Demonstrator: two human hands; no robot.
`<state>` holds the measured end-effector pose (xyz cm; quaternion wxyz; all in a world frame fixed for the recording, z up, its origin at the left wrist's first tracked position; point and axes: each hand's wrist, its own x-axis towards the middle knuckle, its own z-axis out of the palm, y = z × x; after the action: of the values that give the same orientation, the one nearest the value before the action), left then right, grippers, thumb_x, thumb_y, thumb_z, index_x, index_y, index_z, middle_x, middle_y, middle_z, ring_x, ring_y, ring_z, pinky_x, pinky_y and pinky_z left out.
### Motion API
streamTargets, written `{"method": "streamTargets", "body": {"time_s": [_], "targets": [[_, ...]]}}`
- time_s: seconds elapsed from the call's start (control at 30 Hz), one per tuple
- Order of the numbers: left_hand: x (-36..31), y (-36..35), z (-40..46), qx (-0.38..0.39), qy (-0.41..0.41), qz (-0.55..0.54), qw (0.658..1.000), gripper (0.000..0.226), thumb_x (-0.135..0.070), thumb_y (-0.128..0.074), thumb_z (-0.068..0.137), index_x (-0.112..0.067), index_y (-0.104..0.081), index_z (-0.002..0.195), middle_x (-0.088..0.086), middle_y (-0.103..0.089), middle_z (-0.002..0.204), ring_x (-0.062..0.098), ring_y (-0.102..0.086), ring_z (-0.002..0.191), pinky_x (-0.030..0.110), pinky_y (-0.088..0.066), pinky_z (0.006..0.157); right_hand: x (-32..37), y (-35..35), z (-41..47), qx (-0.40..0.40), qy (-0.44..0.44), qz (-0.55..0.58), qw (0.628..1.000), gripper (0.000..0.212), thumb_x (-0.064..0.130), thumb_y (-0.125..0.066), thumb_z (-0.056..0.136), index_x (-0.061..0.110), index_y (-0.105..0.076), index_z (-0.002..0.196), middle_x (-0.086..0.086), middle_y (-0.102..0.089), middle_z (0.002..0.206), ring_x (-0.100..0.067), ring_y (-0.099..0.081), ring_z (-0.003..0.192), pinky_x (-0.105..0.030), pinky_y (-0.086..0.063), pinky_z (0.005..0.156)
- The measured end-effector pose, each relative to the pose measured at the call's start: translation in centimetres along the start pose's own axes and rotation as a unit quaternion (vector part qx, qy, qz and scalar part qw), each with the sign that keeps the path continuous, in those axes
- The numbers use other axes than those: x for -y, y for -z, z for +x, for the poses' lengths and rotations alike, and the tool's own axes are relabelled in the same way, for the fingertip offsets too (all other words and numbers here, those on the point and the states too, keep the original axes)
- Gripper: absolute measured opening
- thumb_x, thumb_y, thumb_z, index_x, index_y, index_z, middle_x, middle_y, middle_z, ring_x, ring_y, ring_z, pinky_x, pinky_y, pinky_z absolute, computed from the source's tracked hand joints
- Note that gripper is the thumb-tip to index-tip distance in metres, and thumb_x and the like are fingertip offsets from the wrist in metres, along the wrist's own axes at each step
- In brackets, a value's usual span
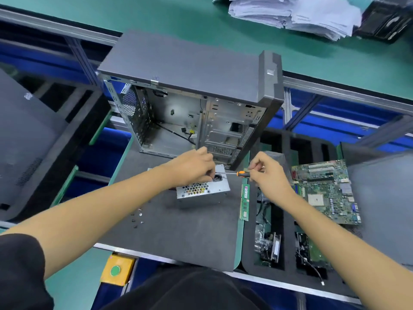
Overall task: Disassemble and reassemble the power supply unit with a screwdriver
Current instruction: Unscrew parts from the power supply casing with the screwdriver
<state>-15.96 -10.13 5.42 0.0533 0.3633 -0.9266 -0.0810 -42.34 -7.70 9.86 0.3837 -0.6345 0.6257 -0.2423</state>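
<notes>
The power supply unit [202,186] lies on the dark grey mat [178,224] in the middle of the frame, just in front of the open computer case [192,104]. Its side with the honeycomb grille faces the camera, and the power socket is at the upper right of this side.

The left hand [194,166] rests on top of the unit, and its fingers [206,173] are curled down over the upper edge, near the socket. The right hand [267,170] holds the screwdriver [234,173] by the orange and black handle, with the fingers closed around its end. The metal shaft points to the left, almost level, and its tip reaches the unit beside the socket, just under the left hand. I cannot tell if the tip sits in a screw.

On the mat in the lower left of the unit, several small screws [136,219] lie scattered. A green memory stick [244,202] lies on the right edge of the mat. More to the right, a motherboard [326,191] lies on a black foam tray [288,249], and its compartments below hold other parts with cables. A stack of papers [290,12] is on the green worktop [178,16] at the upper right of the frame.
</notes>
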Motion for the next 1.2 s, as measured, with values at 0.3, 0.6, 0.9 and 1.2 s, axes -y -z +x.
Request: {"method": "streamTargets", "body": {"time_s": [0.3,0.6,0.9,1.2], "targets": [[-2.5,-0.1,0.8,0.06,0.008,0.145,0.988,0.013,-0.017,-0.056,0.082,-0.01,-0.061,0.092,0.006,-0.057,0.087,0.026,-0.052,0.08,0.033,-0.038,0.056,-2.3,-1.0,-1.3,-0.022,-0.021,0.111,0.993,0.024,-0.011,-0.053,0.083,0.013,-0.054,0.08,0.005,-0.057,0.061,-0.019,-0.054,0.057,-0.034,-0.043,0.057],[-3.4,0.2,0.8,0.07,-0.01,0.182,0.981,0.011,-0.008,-0.054,0.078,-0.01,-0.051,0.088,0.008,-0.051,0.085,0.026,-0.045,0.077,0.035,-0.037,0.054,-2.6,-0.4,-1.9,-0.024,-0.017,0.133,0.991,0.021,-0.011,-0.052,0.084,0.01,-0.055,0.082,0.009,-0.059,0.06,-0.02,-0.053,0.057,-0.037,-0.045,0.056],[-2.0,0.4,0.0,0.037,0.031,0.024,0.999,0.012,-0.027,-0.057,0.096,-0.016,-0.054,0.101,0.001,-0.052,0.099,0.018,-0.041,0.089,0.035,-0.045,0.075,-2.7,-0.1,-2.4,-0.028,-0.014,0.132,0.991,0.022,-0.011,-0.053,0.086,0.01,-0.054,0.081,0.01,-0.058,0.064,-0.013,-0.055,0.054,-0.028,-0.045,0.055],[-2.3,-0.5,-1.5,-0.045,0.208,-0.198,0.957,0.03,-0.039,-0.073,0.091,-0.026,-0.059,0.115,-0.007,-0.051,0.109,0.016,-0.039,0.106,0.033,-0.041,0.092,-2.8,0.1,-2.2,-0.067,0.0,0.11,0.992,0.018,-0.008,-0.058,0.082,0.009,-0.055,0.076,-0.006,-0.058,0.071,-0.022,-0.052,0.068,-0.035,-0.044,0.064]]}}
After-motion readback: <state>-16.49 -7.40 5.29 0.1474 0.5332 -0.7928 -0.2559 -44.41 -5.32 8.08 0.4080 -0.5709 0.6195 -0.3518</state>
